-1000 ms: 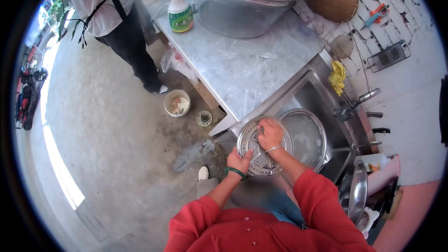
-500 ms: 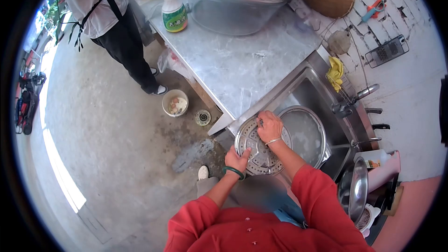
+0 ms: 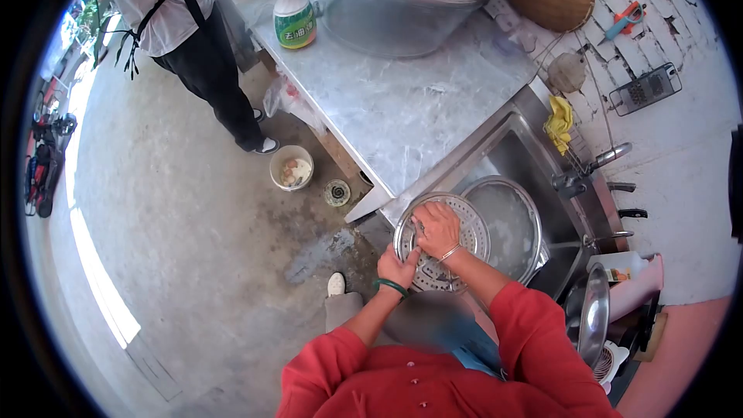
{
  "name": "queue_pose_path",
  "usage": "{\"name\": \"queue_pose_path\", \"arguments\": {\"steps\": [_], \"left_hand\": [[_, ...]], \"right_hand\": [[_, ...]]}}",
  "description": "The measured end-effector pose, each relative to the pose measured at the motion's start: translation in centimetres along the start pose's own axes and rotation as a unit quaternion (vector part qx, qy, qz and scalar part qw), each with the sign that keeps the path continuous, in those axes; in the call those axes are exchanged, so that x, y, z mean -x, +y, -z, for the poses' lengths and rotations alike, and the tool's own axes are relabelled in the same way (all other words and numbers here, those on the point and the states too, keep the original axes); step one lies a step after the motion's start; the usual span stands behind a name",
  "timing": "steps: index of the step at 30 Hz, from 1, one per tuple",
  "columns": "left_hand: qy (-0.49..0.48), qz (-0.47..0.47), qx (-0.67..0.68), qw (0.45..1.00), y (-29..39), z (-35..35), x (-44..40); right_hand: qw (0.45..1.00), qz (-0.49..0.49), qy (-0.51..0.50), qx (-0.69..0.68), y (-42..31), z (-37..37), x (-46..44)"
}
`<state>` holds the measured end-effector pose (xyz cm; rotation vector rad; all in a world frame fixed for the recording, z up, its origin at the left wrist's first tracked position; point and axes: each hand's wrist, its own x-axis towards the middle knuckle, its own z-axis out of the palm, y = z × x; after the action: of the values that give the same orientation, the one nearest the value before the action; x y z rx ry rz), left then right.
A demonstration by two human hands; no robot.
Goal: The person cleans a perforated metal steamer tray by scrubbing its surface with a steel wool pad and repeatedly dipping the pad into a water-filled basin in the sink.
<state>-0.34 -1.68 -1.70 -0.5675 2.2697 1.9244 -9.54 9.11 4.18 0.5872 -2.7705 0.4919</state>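
Observation:
A round perforated steamer tray (image 3: pixel 470 231) of shiny metal is tilted at the near edge of the sink. My left hand (image 3: pixel 398 265) grips its left rim, with the thumb over the top face. Curled fingers of my right hand (image 3: pixel 437 228) press on the upper middle of the tray. Whatever lies under those fingers is hidden. Just right of the tray, a wide metal basin (image 3: pixel 515 220) with cloudy water sits in the steel sink (image 3: pixel 551 186).
A marble-look counter (image 3: pixel 402 124) holds a spray bottle (image 3: pixel 294 23) and large metal bowls (image 3: pixel 410 0). Beside the sink are a faucet (image 3: pixel 607 156), a yellow cloth (image 3: pixel 559 120) and a tilted metal bowl (image 3: pixel 596 313). A bucket (image 3: pixel 292 178) stands on the floor near another person (image 3: pixel 209 70).
My right hand has moved down and slightly left across the tray, closer to my left hand. The tray has shifted slightly; my left hand keeps its hold.

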Motion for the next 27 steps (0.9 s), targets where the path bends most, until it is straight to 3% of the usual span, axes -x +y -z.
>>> {"name": "queue_pose_path", "arguments": {"steps": [3,5,7,9,11,14,18,24,27], "left_hand": [[-0.017,0.009,-0.015,1.0,0.0,0.1,-0.3],[-0.008,0.012,-0.024,1.0,0.6,0.3,-0.2],[-0.013,0.01,-0.019,1.0,0.2,0.2,-0.3],[-0.013,0.008,-0.011,1.0,-0.1,-0.1,-0.4],[-0.029,0.021,0.004,0.999,-0.3,0.1,-0.5],[-0.029,0.021,0.011,0.999,-0.2,0.2,-0.5],[-0.028,-0.008,0.007,1.0,-1.0,0.6,-1.2],[-0.121,0.056,0.023,0.991,-0.2,2.7,-3.4],[-0.109,0.043,0.067,0.991,-0.2,2.5,-3.5]], "right_hand": [[0.997,0.068,0.038,0.02,2.3,-0.3,-0.6],[0.992,-0.086,0.057,0.076,3.2,-0.6,-1.3],[0.994,-0.085,0.059,0.043,0.9,-1.2,-0.6],[0.998,0.056,0.014,-0.029,-1.6,-0.9,0.2],[0.998,0.049,0.032,-0.02,0.6,-1.2,-0.4],[0.995,-0.06,0.044,0.072,4.7,-0.2,-1.1],[0.997,-0.041,0.03,0.058,4.8,0.6,-0.8],[0.994,-0.095,0.034,0.03,5.2,2.2,-0.3],[0.999,-0.03,0.001,-0.026,4.7,2.6,-0.2]]}}
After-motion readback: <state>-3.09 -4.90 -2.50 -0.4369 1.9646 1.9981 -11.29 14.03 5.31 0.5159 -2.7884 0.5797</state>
